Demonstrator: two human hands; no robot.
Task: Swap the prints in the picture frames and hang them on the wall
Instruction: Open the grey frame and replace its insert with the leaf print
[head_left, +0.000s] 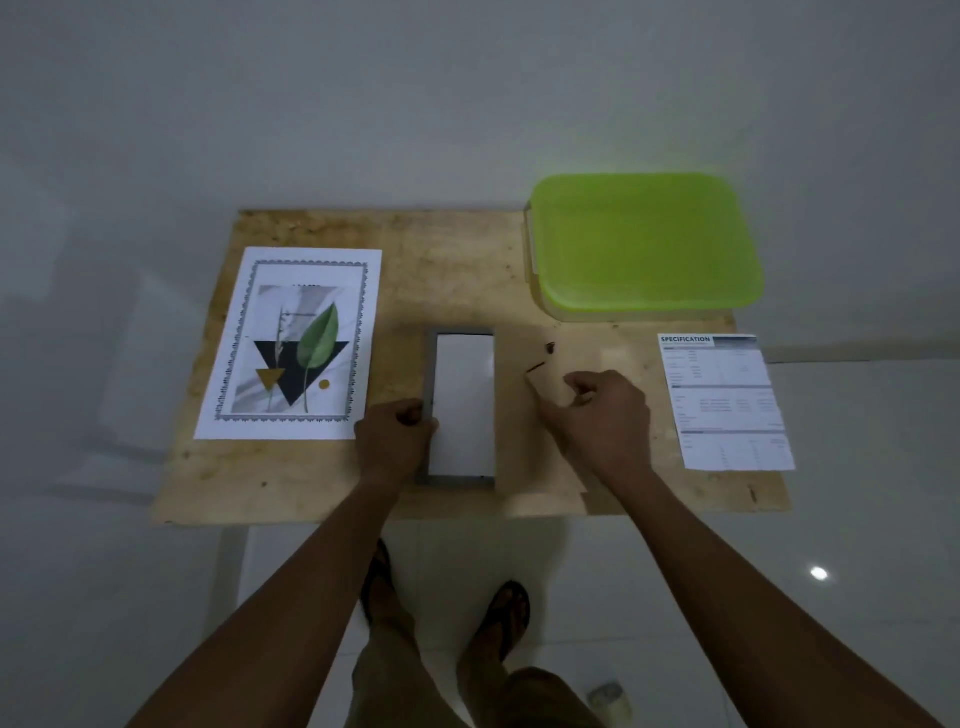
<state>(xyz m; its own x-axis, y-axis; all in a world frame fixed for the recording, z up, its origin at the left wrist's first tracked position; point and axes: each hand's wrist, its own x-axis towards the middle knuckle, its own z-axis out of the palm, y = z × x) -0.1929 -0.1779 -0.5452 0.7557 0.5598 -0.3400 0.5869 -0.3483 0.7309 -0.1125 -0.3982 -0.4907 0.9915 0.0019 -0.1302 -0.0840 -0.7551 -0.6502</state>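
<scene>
A small grey picture frame (434, 364) lies flat in the middle of the wooden table (457, 270), its inside showing plain white. My left hand (397, 434) grips the frame's left edge near the lower corner. Just right of the frame, my right hand (605, 415) pinches a brown backing board (550, 457) with curled fingers; the board blends with the tabletop and its outline is faint. A leaf print (293, 343) with an ornate border lies flat at the table's left. A white specification sheet (724, 402) lies at the right.
A box with a bright green lid (644, 244) stands at the back right corner. Small dark bits (549, 347) lie on the table behind my right hand. My feet in sandals (511, 613) stand on a glossy white floor below the table's front edge.
</scene>
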